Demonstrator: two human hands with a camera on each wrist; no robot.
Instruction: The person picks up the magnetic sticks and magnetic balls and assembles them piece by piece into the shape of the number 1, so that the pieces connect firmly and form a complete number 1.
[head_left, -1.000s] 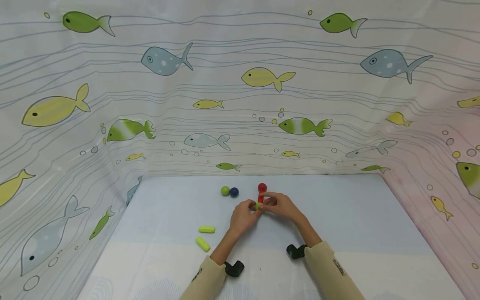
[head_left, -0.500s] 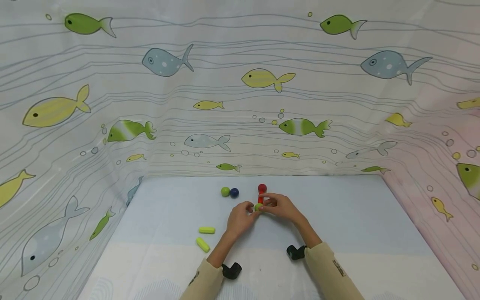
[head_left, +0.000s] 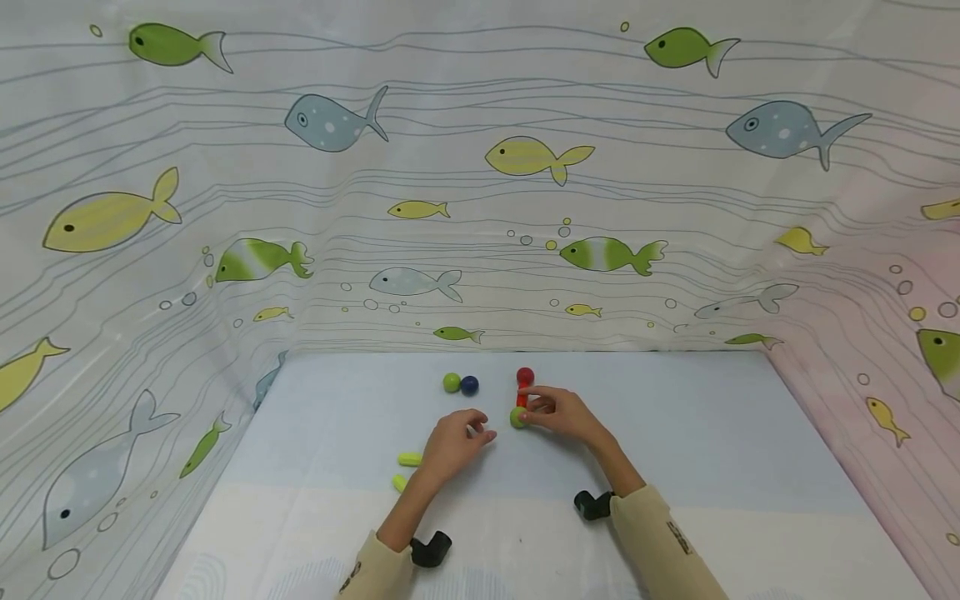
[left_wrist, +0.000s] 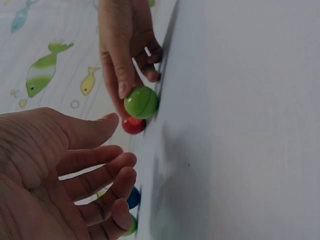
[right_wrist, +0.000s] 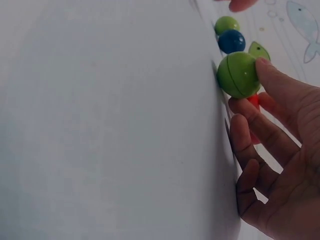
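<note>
On the head cam the right hand (head_left: 566,414) has a green ball (head_left: 517,417) pinched at the near end of a red stick (head_left: 522,397), while the left hand (head_left: 452,446) hangs off to its left, gripping nothing. Left wrist cam has those left fingers loosely spread, kinda half-bent. Right wrist cam shows thumb and a fingertip right on the green ball, with a blue ball (right_wrist: 232,41) visible beyond it.

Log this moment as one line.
left hand: empty | right hand: holds nearer green ball | red stick: between that ball and red ball | blue ball: beside farther green ball
</note>
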